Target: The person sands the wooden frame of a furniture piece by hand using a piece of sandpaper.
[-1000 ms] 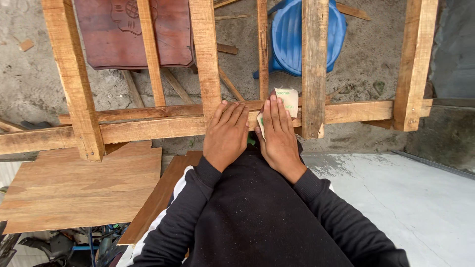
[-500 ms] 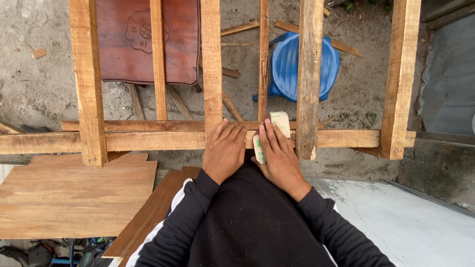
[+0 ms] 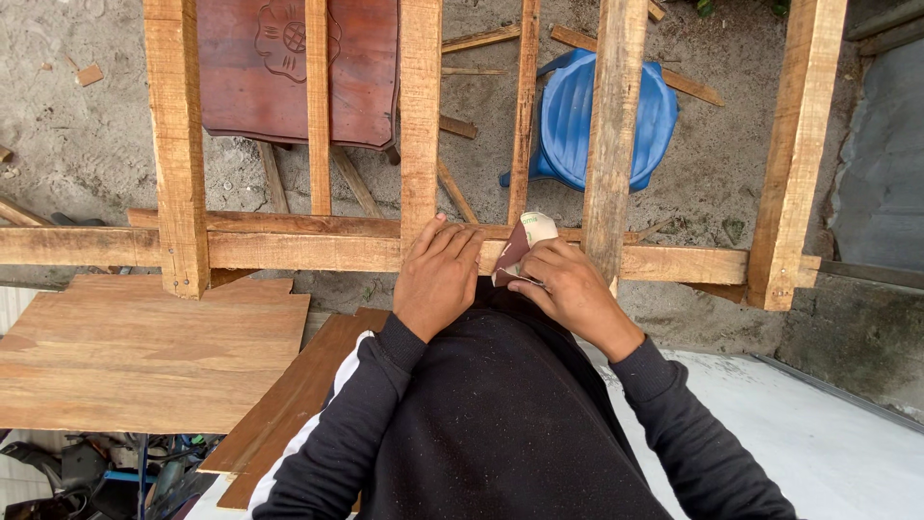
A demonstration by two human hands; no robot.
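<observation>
Sandpaper sheet (image 3: 525, 246), folded, thin and floppy, pinched by right hand (image 3: 568, 289) fingers at its lower edge; left hand (image 3: 438, 274) lies flat, holding nothing, on the wooden rail (image 3: 289, 252) at nine o'clock.

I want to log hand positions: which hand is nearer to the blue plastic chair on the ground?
Right. The right hand, holding folded sandpaper, is just below the blue plastic chair in the picture; the left hand rests on the wooden rail, further left.

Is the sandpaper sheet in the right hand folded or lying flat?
Folded: the sandpaper bends over itself, pale backing above, dark reddish face below, pinched by the right hand.
</observation>
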